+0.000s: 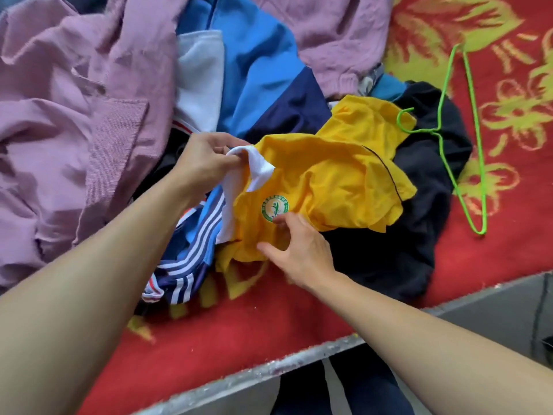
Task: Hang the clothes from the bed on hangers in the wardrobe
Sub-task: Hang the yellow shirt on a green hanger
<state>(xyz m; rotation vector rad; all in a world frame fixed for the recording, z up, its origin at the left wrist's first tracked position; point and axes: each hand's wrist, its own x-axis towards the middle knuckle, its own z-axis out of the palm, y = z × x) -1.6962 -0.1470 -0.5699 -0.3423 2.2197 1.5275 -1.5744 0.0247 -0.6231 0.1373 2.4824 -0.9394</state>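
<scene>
The left hand [206, 163] pinches the yellow shirt [329, 181] by its white collar [258, 172]; the right hand [299, 250], loosely spread, rests on its front

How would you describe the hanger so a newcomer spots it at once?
On the red bedspread with yellow flowers, look at the right edge of the clothes pile. The hanger lies there, hook on the yellow shirt, frame partly over the dark garment. It alone is thin, bright green wire.
</scene>
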